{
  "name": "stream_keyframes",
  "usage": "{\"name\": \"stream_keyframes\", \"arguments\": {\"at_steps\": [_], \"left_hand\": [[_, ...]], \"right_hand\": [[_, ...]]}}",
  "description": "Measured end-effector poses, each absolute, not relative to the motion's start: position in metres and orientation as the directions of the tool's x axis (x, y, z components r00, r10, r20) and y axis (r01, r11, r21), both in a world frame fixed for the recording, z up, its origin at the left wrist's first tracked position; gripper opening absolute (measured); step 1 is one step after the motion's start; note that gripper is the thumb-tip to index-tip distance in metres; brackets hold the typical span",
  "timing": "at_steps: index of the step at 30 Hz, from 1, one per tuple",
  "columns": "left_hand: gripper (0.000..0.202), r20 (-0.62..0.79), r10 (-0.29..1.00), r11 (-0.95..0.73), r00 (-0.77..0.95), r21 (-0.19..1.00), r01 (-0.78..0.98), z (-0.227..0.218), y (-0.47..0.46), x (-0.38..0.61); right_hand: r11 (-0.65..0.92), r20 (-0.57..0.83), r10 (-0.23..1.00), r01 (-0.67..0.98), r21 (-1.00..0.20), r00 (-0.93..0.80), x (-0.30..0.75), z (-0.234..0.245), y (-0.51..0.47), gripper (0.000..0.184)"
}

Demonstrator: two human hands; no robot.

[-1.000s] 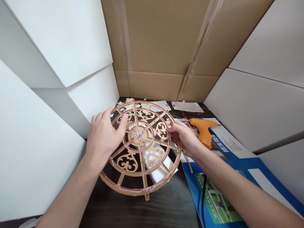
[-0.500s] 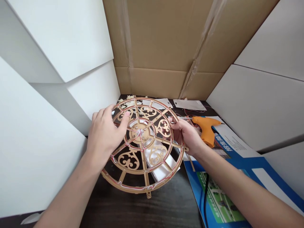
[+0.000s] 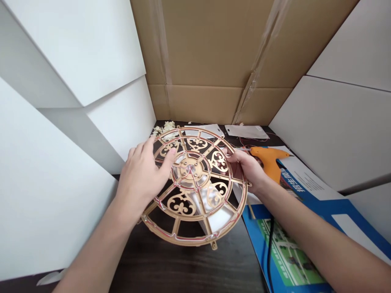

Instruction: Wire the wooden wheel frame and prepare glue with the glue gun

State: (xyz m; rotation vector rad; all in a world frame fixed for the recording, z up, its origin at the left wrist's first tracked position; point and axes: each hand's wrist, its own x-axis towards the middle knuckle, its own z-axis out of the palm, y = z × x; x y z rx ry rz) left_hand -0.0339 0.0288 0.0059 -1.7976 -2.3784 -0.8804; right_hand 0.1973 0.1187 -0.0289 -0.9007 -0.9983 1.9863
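Note:
Between my hands is a round golden wheel-shaped frame [image 3: 177, 219] with spokes and scroll ornaments, tilted above the dark table. Red and white wires run along its rings and meet at its hub. My left hand [image 3: 145, 173] grips the left rim, thumb lying over the front and the other fingers hooked round the edge. At the right rim, my right hand [image 3: 247, 165] holds the frame, with its fingertips partly hidden behind the openwork. A white block or box [image 3: 220, 217] shows through the lower right openings.
An orange hot glue gun [image 3: 269, 158] lies right of the frame on a blue printed sheet [image 3: 317, 207], with a black cable [image 3: 270, 252] nearby. Flat pale packets [image 3: 246, 131] and crumbled yellowish scraps [image 3: 166, 129] lie at the back. Cardboard [image 3: 210, 49] and white panels [image 3: 348, 122] enclose the table.
The frame has turned a little counterclockwise, its bottom tab swinging rightward. In the picture, both hands and the frame sit slightly farther right; both keep their hold.

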Motion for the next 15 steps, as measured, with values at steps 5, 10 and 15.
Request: {"name": "stream_keyframes", "arguments": {"at_steps": [5,10,15], "left_hand": [[0.068,0.209,0.895,0.188,-0.395,0.626,0.757,0.016,0.025,-0.039],[0.060,0.137,0.877,0.070,-0.461,0.912,0.404,0.015,0.028,-0.047],[0.039,-0.044,0.921,-0.019,-0.387,0.987,-0.157,0.006,0.037,-0.032]], "right_hand": [[-0.491,-0.213,0.777,-0.358,-0.794,-0.593,0.209,-0.042,0.131,0.023],[-0.459,-0.114,0.779,-0.437,-0.774,-0.616,0.219,-0.034,0.133,0.017],[-0.405,-0.032,0.789,-0.480,-0.779,-0.614,0.222,-0.029,0.128,0.036]]}}
